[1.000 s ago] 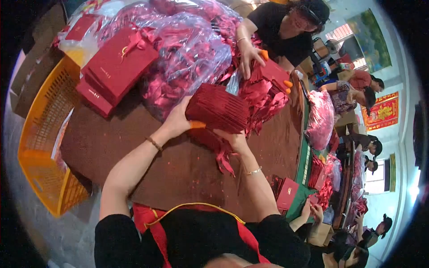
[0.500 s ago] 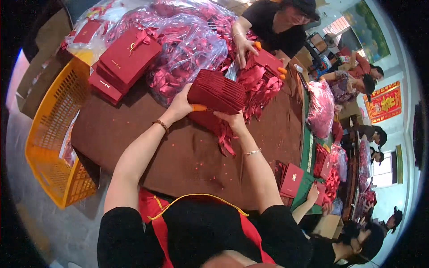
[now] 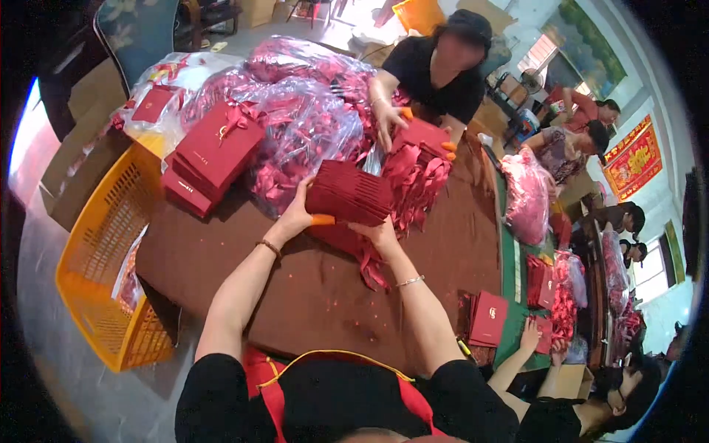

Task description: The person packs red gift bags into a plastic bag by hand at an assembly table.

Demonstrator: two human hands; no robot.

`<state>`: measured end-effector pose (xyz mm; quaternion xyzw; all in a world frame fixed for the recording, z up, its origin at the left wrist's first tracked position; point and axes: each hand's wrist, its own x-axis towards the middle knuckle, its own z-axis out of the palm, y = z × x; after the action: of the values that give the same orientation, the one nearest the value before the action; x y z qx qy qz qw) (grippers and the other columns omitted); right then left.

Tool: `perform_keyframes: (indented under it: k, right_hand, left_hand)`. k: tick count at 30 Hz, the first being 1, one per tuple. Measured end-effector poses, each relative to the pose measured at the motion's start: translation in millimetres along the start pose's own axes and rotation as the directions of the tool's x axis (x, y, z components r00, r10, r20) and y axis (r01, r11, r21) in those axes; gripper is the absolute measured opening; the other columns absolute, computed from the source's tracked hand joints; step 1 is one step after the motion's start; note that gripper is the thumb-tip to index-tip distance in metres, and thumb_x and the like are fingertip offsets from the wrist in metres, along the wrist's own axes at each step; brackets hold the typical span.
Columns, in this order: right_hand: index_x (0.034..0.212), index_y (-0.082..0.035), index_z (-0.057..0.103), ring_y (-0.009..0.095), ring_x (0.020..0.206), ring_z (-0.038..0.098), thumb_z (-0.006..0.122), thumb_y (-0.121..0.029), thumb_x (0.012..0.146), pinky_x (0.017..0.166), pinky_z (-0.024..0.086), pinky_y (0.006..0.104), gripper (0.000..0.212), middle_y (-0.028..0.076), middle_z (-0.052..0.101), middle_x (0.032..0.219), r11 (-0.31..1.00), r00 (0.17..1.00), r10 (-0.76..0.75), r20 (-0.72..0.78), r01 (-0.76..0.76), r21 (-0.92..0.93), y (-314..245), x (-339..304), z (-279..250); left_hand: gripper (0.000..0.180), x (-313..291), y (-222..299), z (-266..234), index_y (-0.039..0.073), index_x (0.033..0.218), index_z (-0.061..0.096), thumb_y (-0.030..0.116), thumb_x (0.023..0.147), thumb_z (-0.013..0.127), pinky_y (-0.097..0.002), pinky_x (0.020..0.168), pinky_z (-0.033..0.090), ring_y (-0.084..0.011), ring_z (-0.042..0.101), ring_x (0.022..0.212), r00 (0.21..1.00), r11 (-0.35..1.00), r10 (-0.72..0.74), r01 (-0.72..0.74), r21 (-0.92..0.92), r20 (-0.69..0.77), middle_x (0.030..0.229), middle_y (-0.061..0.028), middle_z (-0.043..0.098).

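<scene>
Hands [image 3: 297, 215] clasp dark-red packet stack [image 3: 348, 193] over brown table [image 3: 203, 255].

Your view tipped up, bringing more of a chair [image 3: 136, 33] and an orange object [image 3: 419, 15] into sight beyond the table [image 3: 207, 247]; right of the table, a co-worker's hands [image 3: 529, 337] spread farther apart at a card [image 3: 545, 338].

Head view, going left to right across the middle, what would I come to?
Yellow basket → stack of red packets → wearer's left hand → dark-red bundle → wearer's right hand → pink plastic-wrapped load → red wall banner.
</scene>
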<state>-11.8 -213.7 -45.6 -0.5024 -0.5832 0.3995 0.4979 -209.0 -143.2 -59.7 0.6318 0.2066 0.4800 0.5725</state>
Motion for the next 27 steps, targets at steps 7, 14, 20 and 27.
perform_keyframes:
  k: [7, 14, 20, 27]
  right_hand:
    - [0.119, -0.002, 0.040, 0.021, 0.102, 0.052, 0.077, -0.002, 0.060, 0.090, 0.042, 0.0343, 0.069, 0.009, 0.053, 0.113, 0.974, 1.000, 0.005, -0.010, -0.008, -0.225, -7.7, 10.1, -23.1]
    - [0.105, -0.001, 0.057, 0.014, 0.089, 0.056, 0.073, 0.003, 0.064, 0.079, 0.048, 0.0296, 0.044, 0.004, 0.061, 0.099, 0.975, 0.988, -0.143, 0.055, 0.150, -0.163, -4.3, 0.2, -33.8]
    - [0.121, -0.004, 0.031, 0.018, 0.105, 0.050, 0.077, -0.006, 0.064, 0.093, 0.039, 0.0318, 0.073, 0.009, 0.053, 0.111, 0.984, 0.984, -0.099, 0.150, 0.119, -0.135, 4.0, -3.9, -33.0]
    - [0.117, -0.001, 0.034, 0.025, 0.102, 0.055, 0.078, -0.021, 0.064, 0.089, 0.042, 0.0354, 0.071, 0.015, 0.056, 0.107, 0.981, 0.993, -0.085, 0.085, 0.099, -0.165, 9.7, -3.6, -37.7]
  left_hand:
    - [0.076, 16.2, 20.0, 0.6, 0.003, 0.130, 0.031, 0.003, 0.066, 0.073, -0.0305, 0.092, 0.038, -0.0152, 0.047, 0.107, 0.993, 0.996, -0.070, 0.075, -0.047, 0.099, 0.120, -0.0068, 0.048]
    - [0.079, 19.7, 33.8, 27.6, 0.003, 0.129, 0.032, 0.023, 0.067, 0.076, -0.0330, 0.090, 0.041, -0.0228, 0.049, 0.110, 1.000, 1.000, -0.001, 0.001, 0.024, 0.003, 0.117, -0.0160, 0.049]
    - [0.098, 19.0, 86.4, 28.3, 0.011, 0.135, 0.028, -0.001, 0.052, 0.078, -0.0305, 0.097, 0.036, -0.0188, 0.039, 0.118, 0.985, 0.985, -0.172, 0.171, 0.011, 0.015, 0.129, -0.0066, 0.041]
    - [0.094, 83.1, 117.2, 18.5, 0.008, 0.135, 0.030, 0.029, 0.058, 0.079, -0.0345, 0.096, 0.035, -0.0217, 0.043, 0.116, 0.758, 0.652, -0.405, -0.153, 0.742, 0.512, 0.125, -0.0141, 0.045]
